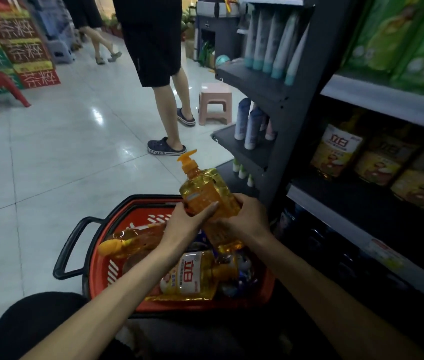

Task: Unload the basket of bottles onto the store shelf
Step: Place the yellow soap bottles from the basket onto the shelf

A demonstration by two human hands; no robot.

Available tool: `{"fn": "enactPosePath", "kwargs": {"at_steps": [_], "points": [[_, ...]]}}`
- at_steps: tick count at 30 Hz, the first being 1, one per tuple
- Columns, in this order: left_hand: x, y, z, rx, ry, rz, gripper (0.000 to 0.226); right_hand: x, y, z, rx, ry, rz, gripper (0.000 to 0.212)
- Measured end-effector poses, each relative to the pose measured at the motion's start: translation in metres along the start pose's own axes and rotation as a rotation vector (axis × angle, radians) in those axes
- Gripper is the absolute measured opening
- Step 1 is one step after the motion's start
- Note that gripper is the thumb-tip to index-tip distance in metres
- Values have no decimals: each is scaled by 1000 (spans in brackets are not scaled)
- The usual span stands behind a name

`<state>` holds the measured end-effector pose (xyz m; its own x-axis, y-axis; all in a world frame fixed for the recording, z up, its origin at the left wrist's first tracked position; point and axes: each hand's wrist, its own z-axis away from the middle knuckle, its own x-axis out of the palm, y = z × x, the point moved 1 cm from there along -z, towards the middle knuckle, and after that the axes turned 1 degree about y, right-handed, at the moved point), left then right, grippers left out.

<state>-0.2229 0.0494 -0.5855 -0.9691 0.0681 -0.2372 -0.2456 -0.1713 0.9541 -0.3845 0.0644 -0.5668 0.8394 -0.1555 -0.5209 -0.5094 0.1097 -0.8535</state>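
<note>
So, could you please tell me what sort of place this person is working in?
Most likely a small shop aisle: dark metal shelving stocked with rows of identical yellow bottles, a red plastic shopping basket on the tiled floor, and stacked printed cartons nearby.

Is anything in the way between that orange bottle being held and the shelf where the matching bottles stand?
Nothing visible blocks it. The orange bottle is held by both the left hand and right hand above the basket. The shelf to the right has bare space in front of the yellow bottles, past the dark upright post.
</note>
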Motion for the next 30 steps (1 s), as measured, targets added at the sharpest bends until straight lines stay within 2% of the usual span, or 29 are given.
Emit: {"fn": "enactPosePath", "kwargs": {"at_steps": [3, 5, 8, 12, 14, 17, 20, 21, 25, 28, 30], "points": [[6, 12, 1, 33, -48, 133, 78, -3, -3, 9, 8, 84, -44, 52], [15, 21, 0, 72, -85, 152, 86, -7, -4, 16, -3, 148, -46, 51], [30, 32, -4, 125, -111, 141, 93, -15, -2, 24, -32, 223, 34, 60], [53, 38, -5, 168, -131, 145, 110, -30, 3, 32, -111, 241, 57, 60], [63, 37, -7, 172, -124, 169, 120, -37, 7, 35, -134, 210, 60, 61], [73, 38, -10, 174, -121, 190, 113, -46, 17, 43, -152, 121, 86, 63], [71, 44, -12, 158, -174, 176, 69, -58, 27, 47, -174, -4, -9, 66], [68, 44, -15, 151, -215, 173, 63, -64, 30, 47, -193, -29, -53, 66], [60, 52, -20, 131, -389, 245, 81, -91, 40, 32, -144, -128, -187, 55], [62, 56, -18, 115, -540, 298, 86, -102, 46, 23, 28, -234, -301, 64], [66, 60, -16, 60, -630, 303, 93, -104, 51, 20, 70, -287, -334, 70]]}}
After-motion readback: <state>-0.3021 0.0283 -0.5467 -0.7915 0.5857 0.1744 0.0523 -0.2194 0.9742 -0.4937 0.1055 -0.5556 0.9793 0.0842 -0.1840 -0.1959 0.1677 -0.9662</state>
